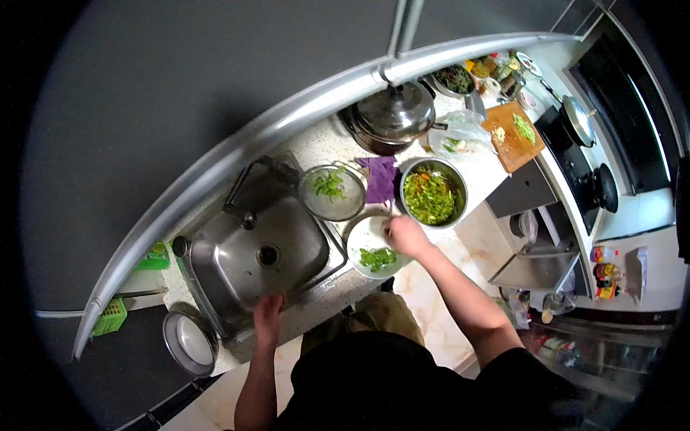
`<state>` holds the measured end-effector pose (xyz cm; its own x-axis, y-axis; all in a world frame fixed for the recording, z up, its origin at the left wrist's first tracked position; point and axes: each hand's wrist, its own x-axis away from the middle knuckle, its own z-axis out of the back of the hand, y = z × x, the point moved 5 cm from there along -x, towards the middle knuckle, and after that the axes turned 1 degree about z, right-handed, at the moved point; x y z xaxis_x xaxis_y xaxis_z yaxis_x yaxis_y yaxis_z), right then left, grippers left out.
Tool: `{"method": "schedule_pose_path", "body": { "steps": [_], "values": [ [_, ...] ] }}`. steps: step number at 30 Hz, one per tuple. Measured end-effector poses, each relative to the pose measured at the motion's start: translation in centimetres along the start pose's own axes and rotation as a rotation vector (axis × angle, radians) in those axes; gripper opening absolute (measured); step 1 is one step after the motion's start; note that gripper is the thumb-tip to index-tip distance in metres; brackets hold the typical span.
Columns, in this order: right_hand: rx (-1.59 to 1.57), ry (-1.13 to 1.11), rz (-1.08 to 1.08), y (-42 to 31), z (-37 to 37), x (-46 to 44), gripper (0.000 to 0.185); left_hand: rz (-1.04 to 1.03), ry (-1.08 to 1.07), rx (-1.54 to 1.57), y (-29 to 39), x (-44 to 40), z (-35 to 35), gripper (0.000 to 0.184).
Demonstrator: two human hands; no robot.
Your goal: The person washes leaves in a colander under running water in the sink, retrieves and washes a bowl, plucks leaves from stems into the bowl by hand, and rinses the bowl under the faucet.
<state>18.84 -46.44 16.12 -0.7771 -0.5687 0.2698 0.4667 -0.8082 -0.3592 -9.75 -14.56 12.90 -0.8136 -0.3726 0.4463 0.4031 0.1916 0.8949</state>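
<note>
White bowl (356, 251) on the bench (327, 144), directly under the right grip (407, 237) and reaching out to its left. Inside, leafy greens (378, 258), gathered toward the near side, just below and left of the right grip. Right grip over the bowl's far right rim, fingers curled and narrow, fingertips blurred; cannot tell whether holding anything or touching the rim.

Just beyond and right of the right grip, steel pot (461, 179), open, well filled with chopped greens (430, 195) and flecked with orange-red bits. Straight beyond the right grip, between pot and strainer, purple cloth (379, 178), crumpled flat. To the left of the cloth, beyond and left of the right grip, round grey strainer (352, 195) with a small heap of green leaves (329, 183).

Left grip (269, 313) at the near edge of the sink (302, 237), well left of the bowl; fingers blurred, pointing forward; cannot tell whether wide or narrow, or touching the edge. Ahead of the left grip, bare sink floor with a round drain (268, 255), then a dark faucet (248, 219). Left of the left grip, shiny metal basin (192, 345).

Farther beyond the right grip, large lidded pot (394, 115); to its right, clear plastic bag (467, 131), then wooden cutting board (514, 154) with chopped green pieces (524, 129).
</note>
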Motion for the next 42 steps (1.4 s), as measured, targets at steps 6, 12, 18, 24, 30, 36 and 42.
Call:
{"method": "schedule_pose_path", "body": {
  "steps": [6, 12, 18, 24, 30, 36, 42],
  "values": [
    [0.244, 0.203, 0.166, -1.6, -8.2, 2.4, 0.025, 0.109, 0.005, 0.021, 4.1, -1.0, -6.0, 0.018],
    [-0.290, 0.097, -0.127, 1.1, -5.7, 1.5, 0.027, 0.091, -0.093, -0.039, 5.8, -3.0, -10.9, 0.018],
    [-1.255, -0.065, -0.176, 2.3, -5.2, 2.1, 0.023, -0.165, -0.350, -0.218, 4.2, -7.8, -19.3, 0.027],
    [-1.350, -0.072, -0.081, 0.2, -3.3, 3.2, 0.027, -0.407, -0.334, -0.210, 6.0, -9.8, -25.3, 0.034],
    [-1.407, 0.146, -0.267, 1.5, -3.6, 3.3, 0.017, -0.274, -0.312, -0.180, 3.5, -10.9, -24.5, 0.026],
    [-1.373, 0.260, -0.350, 2.7, -3.3, 3.5, 0.020, -0.104, -0.239, -0.107, 2.0, -11.3, -22.8, 0.022],
    [-1.261, 0.362, -0.271, 3.3, -3.1, 3.4, 0.025, -0.011, -0.175, -0.019, 1.3, -11.0, -22.7, 0.021]
  ]
}}
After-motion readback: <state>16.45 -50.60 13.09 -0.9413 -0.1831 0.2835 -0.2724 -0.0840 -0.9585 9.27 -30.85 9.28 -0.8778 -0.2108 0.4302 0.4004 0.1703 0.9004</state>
